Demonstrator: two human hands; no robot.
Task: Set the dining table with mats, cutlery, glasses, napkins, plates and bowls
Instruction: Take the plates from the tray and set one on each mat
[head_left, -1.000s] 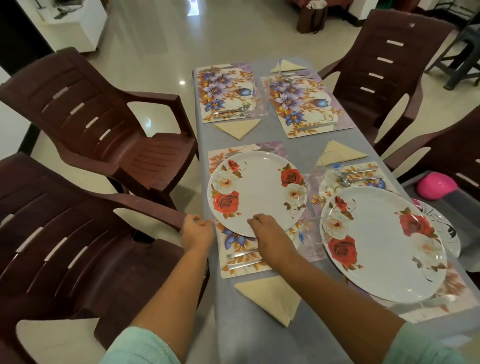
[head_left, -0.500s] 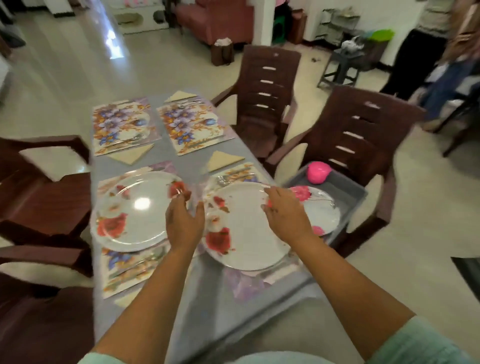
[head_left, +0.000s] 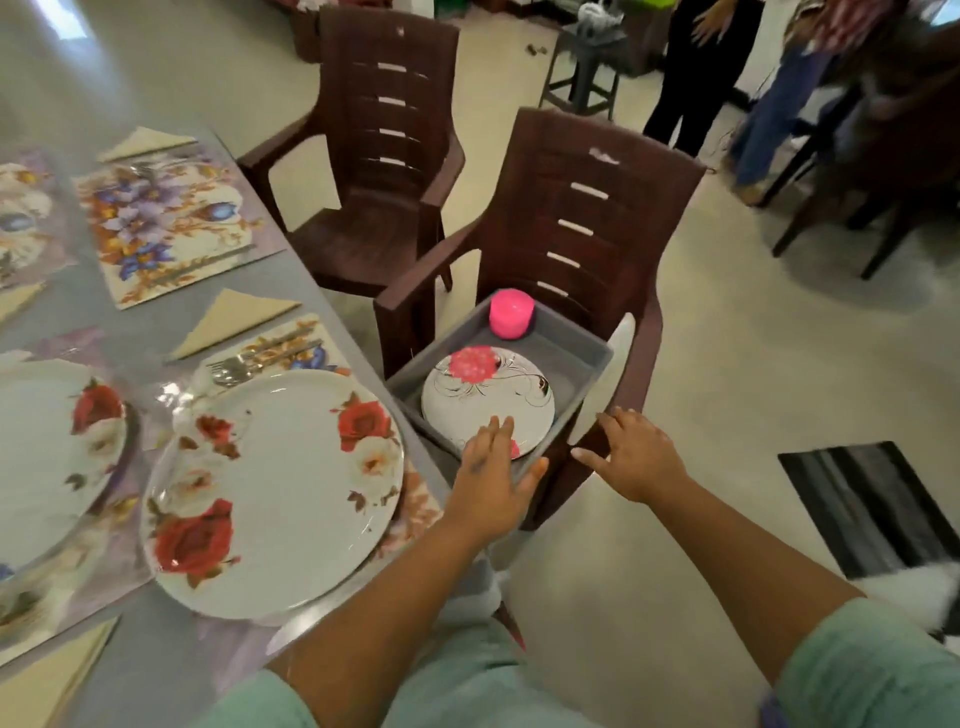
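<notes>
A grey tray (head_left: 582, 358) sits on the seat of a brown chair (head_left: 587, 208) beside the table. In it lie a white plate with a pink flower (head_left: 488, 389) and a pink bowl (head_left: 511, 313). My left hand (head_left: 491, 475) reaches over the tray's near edge, fingers straight, its tips over the plate. My right hand (head_left: 631, 452) hovers open by the tray's right corner, holding nothing. On the table, a large rose-patterned plate (head_left: 275, 488) lies on a floral mat, and another rose plate (head_left: 47, 457) lies at the left.
Folded beige napkins (head_left: 234, 322), forks (head_left: 234, 366) and further floral mats (head_left: 166, 223) lie on the grey table. A second brown chair (head_left: 379, 156) stands farther back. People stand at the top right near a stool (head_left: 587, 67). A dark floor mat (head_left: 878, 504) lies at right.
My view has swung right from the table to the chair. Both hands have left the rose plate on the mat and moved over to the grey tray.
</notes>
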